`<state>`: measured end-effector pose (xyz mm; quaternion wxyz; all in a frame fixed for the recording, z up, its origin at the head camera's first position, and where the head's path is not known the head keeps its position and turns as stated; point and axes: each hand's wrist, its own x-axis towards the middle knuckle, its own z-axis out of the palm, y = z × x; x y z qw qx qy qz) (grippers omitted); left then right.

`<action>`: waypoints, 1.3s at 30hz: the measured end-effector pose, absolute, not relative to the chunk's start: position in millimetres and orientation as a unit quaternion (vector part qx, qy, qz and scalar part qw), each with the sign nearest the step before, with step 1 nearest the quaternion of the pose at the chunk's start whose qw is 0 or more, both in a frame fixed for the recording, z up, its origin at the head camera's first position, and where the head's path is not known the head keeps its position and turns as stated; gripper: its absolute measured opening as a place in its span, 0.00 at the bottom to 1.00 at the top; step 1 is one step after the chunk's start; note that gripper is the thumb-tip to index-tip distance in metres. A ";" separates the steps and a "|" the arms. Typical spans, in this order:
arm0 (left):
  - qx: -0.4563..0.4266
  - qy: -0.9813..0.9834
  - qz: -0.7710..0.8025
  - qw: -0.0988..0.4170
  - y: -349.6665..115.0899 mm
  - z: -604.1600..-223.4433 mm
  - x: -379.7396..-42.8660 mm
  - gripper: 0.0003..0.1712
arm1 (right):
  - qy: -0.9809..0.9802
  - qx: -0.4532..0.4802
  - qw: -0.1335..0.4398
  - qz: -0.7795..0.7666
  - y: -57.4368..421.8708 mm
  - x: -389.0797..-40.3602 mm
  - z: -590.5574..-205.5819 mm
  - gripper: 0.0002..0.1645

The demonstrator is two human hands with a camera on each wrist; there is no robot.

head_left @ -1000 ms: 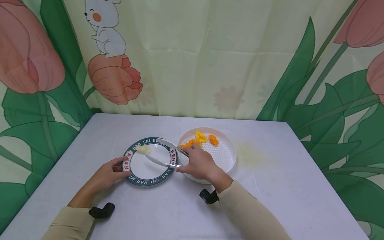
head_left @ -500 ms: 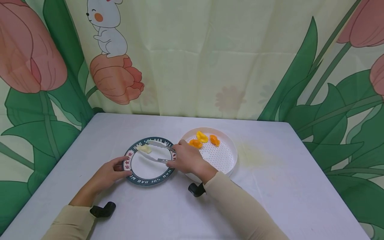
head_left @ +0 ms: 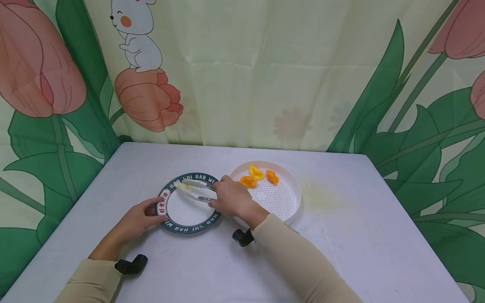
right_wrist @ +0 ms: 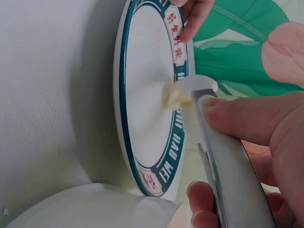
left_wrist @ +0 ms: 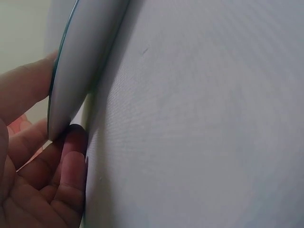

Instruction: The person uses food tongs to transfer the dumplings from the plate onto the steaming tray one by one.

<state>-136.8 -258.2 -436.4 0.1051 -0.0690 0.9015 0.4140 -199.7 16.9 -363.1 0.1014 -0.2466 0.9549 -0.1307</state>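
Observation:
My left hand [head_left: 136,221] grips the left rim of a white plate [head_left: 189,229] with a dark green lettered border; in the left wrist view the fingertips [left_wrist: 73,168] are curled at the plate's underside. My right hand [head_left: 235,200] holds metal tongs [right_wrist: 232,175], thumb on one arm and fingers around the other. The tongs' pale tips reach over the plate to a crumpled, pale yellow piece [head_left: 183,187] near its upper left rim. In the right wrist view the tips overlap that piece, and their exact contact with it is blurred.
Right beside the plate stands a round white tray [head_left: 282,206] with a perforated-looking base. On it lie a yellow piece [head_left: 256,172] and two orange pieces, one [head_left: 272,177] to the right. A white cloth [head_left: 341,235] covers the table, and a printed curtain [head_left: 242,84] hangs behind.
My right hand has moved left with the tongs, from over the tray's edge to over the plate. The tongs' arms have come closer together around the pale piece. My left hand stays on the rim.

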 end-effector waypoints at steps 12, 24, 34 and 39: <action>-0.072 0.905 0.405 0.105 -258.1 -436.0 -136.8 0.51 | 0.951 -0.226 0.085 -0.193 47.3 -192.9 -361.3 0.30; -0.072 0.906 0.402 0.107 -257.7 -434.7 -136.5 0.50 | 0.951 -0.209 0.045 -0.222 82.0 -179.8 -358.3 0.31; -0.066 0.905 0.409 0.102 -259.1 -436.6 -135.8 0.50 | 0.954 -0.199 0.020 -0.222 106.9 -175.1 -354.9 0.32; -0.061 0.906 0.406 0.099 -259.3 -436.9 -136.1 0.51 | 0.956 -0.199 -0.003 -0.214 121.3 -173.6 -356.7 0.32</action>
